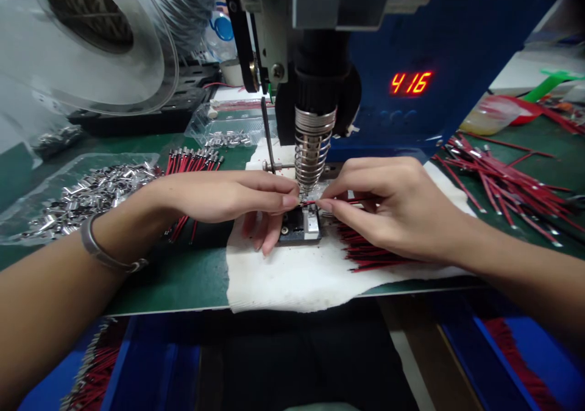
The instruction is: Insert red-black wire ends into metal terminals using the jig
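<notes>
My left hand (223, 197) is closed in a pinch at the small metal fixture (312, 225) under the machine's spring-wrapped soldering head (314, 146). What its fingertips hold is too small and hidden to make out. Facing it from the right, my right hand (393, 207) pinches a red-and-black wire (363, 200) between thumb and forefinger. The wire's front end reaches the fixture, just below the tip. Beneath my right palm lies a bundle of red-and-black wires (368, 252) on a white cloth (283, 283).
Small silver metal parts (98, 191) fill a clear tray on the left, with wired parts (194, 161) beside it. More wires (512, 185) lie at right. A blue machine housing (393, 124) showing 416 stands behind. Wire-filled blue bins (150, 362) sit below the table edge.
</notes>
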Available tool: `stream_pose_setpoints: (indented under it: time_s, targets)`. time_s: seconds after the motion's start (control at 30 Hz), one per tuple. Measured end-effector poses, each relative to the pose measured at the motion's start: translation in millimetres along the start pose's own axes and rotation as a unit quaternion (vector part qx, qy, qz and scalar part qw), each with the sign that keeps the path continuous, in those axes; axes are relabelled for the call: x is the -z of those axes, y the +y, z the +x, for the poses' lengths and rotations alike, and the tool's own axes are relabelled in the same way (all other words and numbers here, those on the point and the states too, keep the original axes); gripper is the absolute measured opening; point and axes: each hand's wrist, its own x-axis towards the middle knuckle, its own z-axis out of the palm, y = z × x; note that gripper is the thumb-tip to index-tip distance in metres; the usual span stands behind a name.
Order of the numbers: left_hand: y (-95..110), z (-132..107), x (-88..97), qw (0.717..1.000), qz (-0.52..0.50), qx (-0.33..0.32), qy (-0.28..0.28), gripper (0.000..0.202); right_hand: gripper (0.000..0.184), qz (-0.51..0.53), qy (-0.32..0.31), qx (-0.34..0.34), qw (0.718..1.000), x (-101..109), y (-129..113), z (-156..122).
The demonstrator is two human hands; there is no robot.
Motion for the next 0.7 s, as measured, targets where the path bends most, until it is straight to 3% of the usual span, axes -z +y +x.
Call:
stream_pose_setpoints:
  time_s: [0.7]
  targets:
    - [-0.5, 1.5, -0.1, 1.0, -0.002, -0.017, -0.003, 0.034, 0.018, 0.003, 0.012, 0.006, 1.0, -0.6, -0.7, -0.7]
